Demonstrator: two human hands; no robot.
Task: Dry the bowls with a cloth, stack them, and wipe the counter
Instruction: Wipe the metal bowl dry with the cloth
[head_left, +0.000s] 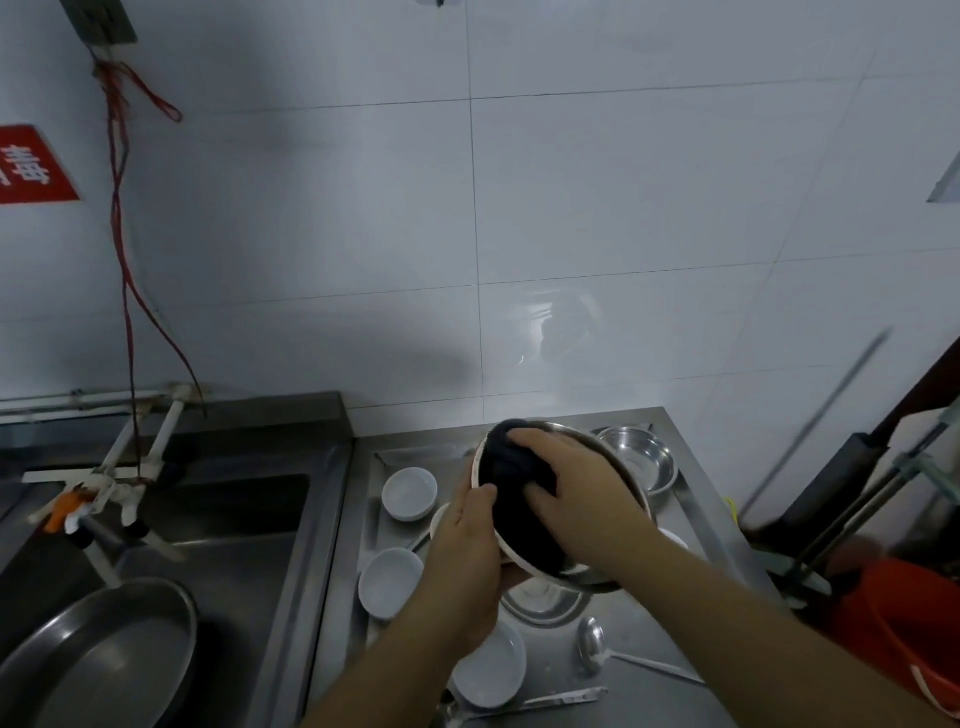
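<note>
White wall tiles rise behind a stainless steel surface (675, 639) where the drying goes on. A large round steel bowl (621, 470) is held tilted above it; the left hand (462, 566) grips its near rim, thumb over the edge and fingers curled beneath. The right hand (566, 483) presses a dark cloth (514, 478) into the bowl's inside, fingers spread and bent over the wad.

To dry it well, I judge the cloth should sweep round the whole inner wall while the left hand turns the bowl, then pass over the rim and underside.

Below and beside the bowl lie small white ceramic bowls: one at the back left (409, 492), one in the middle left (390, 582), one near the front (491, 670). A smaller steel bowl (641, 464) sits at the back right, and another steel bowl (545, 600) lies directly under the held one. A steel ladle (592, 644) and a flat steel utensil (550, 699) lie at the front. These crowd the surface, so a stacking spot must be chosen with care, and all would need lifting before wiping. A deep steel sink (234, 551) with a wide steel basin (98, 654) lies left; an orange bucket (914, 623) stands right.
</note>
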